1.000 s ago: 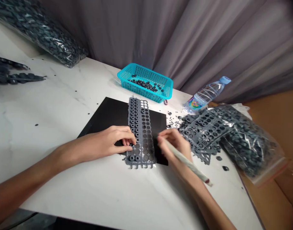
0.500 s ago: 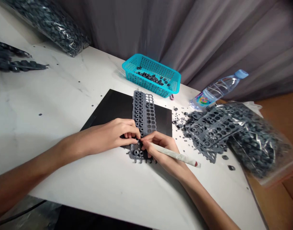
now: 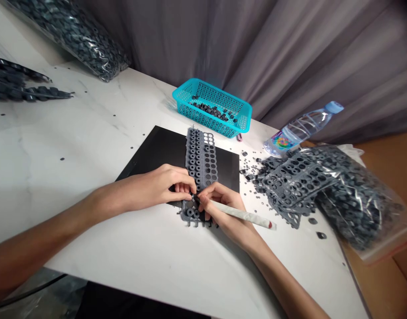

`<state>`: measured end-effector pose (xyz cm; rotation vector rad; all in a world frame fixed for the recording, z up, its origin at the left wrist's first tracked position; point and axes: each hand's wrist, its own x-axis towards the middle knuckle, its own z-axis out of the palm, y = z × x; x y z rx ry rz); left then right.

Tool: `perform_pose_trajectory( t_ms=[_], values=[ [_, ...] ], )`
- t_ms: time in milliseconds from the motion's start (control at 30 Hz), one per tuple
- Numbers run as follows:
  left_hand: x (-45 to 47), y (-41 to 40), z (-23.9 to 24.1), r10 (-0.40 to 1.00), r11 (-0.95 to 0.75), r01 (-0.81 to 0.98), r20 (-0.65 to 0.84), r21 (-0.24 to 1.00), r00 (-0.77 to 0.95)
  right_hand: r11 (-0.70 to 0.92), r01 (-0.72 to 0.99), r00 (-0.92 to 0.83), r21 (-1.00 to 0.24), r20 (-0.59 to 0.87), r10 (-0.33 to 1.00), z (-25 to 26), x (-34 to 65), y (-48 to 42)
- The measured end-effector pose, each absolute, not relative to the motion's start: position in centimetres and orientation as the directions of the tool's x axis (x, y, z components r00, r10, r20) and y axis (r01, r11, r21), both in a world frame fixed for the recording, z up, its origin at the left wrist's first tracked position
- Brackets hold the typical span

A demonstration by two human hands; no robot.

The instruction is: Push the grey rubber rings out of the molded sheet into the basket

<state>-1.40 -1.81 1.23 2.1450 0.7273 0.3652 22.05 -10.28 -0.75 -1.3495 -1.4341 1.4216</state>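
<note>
A dark grey moulded rubber sheet (image 3: 201, 155) lies on a black flat board (image 3: 166, 148); rows of round ring parts fill its left side, with open holes on its right. Over its near end, my left hand (image 3: 172, 184) is closed in a pinch, thumb and index finger against the sheet; what sits between the fingertips is too small to make out. My right hand (image 3: 226, 206) grips a pen-like tool (image 3: 246, 214) with a pale wrapped shaft and a red end. Its tip is hidden at the fingertips, beside my left thumb. Two rings show below my hands.
Behind the board stands a turquoise basket (image 3: 212, 119) holding small dark parts. To the right are a water bottle (image 3: 285, 137), a pile of punched sheets (image 3: 290, 181) and a plastic bag of parts (image 3: 353, 208). Another full bag (image 3: 87, 40) lies back left. Dark bits dot the white table (image 3: 140, 261).
The whole view has shifted slightly. Both hands stay at the same spot on the sheet, and the pale tool has barely moved.
</note>
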Motion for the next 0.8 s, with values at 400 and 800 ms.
perform_pose_trajectory(
  t_ms=[400,800],
  values=[
    [-1.31,-1.53,0.88,0.594,-0.513,0.380,-0.001,0.770,0.804,-0.100,0.278,-0.199,-0.955,-0.159,0.967,-0.79,21.82,-10.47],
    [-1.10,-1.47,1.06,0.594,-0.511,0.404,-0.027,0.759,0.804,-0.097,0.285,-0.194,-0.954,-0.157,0.969,-0.93,21.79,-10.37]
  ],
)
